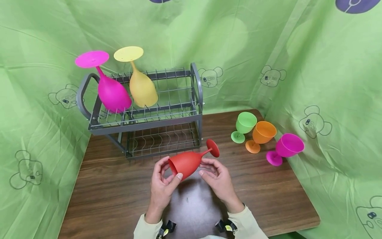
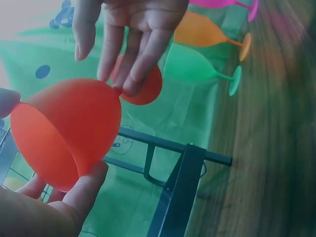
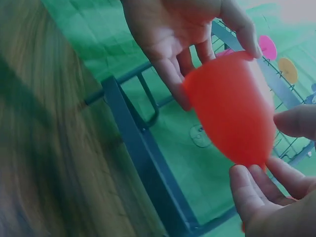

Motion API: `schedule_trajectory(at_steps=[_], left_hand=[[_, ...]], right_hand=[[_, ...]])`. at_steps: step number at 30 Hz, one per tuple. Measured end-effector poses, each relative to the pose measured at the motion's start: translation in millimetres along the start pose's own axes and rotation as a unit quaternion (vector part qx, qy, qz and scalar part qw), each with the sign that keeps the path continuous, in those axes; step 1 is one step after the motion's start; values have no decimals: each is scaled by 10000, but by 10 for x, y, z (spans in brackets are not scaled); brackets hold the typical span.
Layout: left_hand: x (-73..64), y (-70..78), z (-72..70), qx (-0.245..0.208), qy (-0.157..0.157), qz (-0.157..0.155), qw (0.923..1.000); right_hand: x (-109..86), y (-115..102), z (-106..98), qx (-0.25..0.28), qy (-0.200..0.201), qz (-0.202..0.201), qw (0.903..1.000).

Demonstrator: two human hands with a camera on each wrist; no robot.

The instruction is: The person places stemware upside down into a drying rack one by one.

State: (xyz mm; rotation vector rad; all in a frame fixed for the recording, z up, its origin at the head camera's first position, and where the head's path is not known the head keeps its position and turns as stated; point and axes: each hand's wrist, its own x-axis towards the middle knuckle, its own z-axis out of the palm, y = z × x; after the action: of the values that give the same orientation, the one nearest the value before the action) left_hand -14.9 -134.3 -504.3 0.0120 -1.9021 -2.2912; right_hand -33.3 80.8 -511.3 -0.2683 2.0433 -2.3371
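Where the cream cloth sleeves [image 1: 247, 220] end, black wrist-worn devices [image 1: 170, 226] sit; bare hands beyond. L. hand [image 1: 162, 186]: thumb & fingers clamped on rim end of long-bowled matte red plastic-looking goblet [image 1: 186, 162]; R. hand [image 1: 220, 182]: fingertips at bowl's narrow end, by stem; whether pinching or merely touching, can't tell. Goblet's position: between hands, above dark wood-grain tabletop [image 1: 113, 196], in front of rack; tipped on its side, mouth to L., foot up to R.; taken at both ends prob. for steadiness, stem being thin.

Farther, R. side of table, upright row: magenta short-bowled goblet [image 1: 289, 146]; orange short-bowled goblet [image 1: 264, 132]; light-green short-bowled goblet [image 1: 246, 122]; all on their feet, mouths up, prob. set there to stay out of the arms' way.

Back L.: grey metal two-tier wire dish rack [image 1: 146, 123]; upper tier bears upturned magenta long-bowled goblet [image 1: 113, 94] & upturned yellow long-bowled goblet [image 1: 143, 88], both leaning, feet up; presumably mouth-down so wires bear the bowls.

Rear: green fabric backdrop w/ bear outlines [image 1: 223, 33].

Count: goblets, 6 (magenta 2; red, orange, green, yellow 1 ea.); in hand 1, upright 3, racked 2; rack, 1; hands, 2; wrist devices, 2.
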Motion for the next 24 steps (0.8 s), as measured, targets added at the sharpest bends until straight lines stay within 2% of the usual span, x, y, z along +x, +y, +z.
schedule_trajectory(at_steps=[5,10,13,18,20,24], left_hand=[[-13,-6,41,-236,-9,62,9997],[-35,-19,88,-433,-68,144,9989],[-57,-30,111,-524,-179,217,9982],[-93,-51,155,-733,-289,318,9964],[-104,-69,167,-849,-295,334,9954],[-135,-106,186,-994,-331,338,9939]], right_hand=[[3,38,36,602,104,376,9974],[8,78,59,1072,173,574,9924],[4,107,72,1616,102,653,9846],[-10,125,106,2578,-155,735,9633],[-10,123,122,2766,-238,729,9579],[-3,128,141,2896,-310,722,9539]])
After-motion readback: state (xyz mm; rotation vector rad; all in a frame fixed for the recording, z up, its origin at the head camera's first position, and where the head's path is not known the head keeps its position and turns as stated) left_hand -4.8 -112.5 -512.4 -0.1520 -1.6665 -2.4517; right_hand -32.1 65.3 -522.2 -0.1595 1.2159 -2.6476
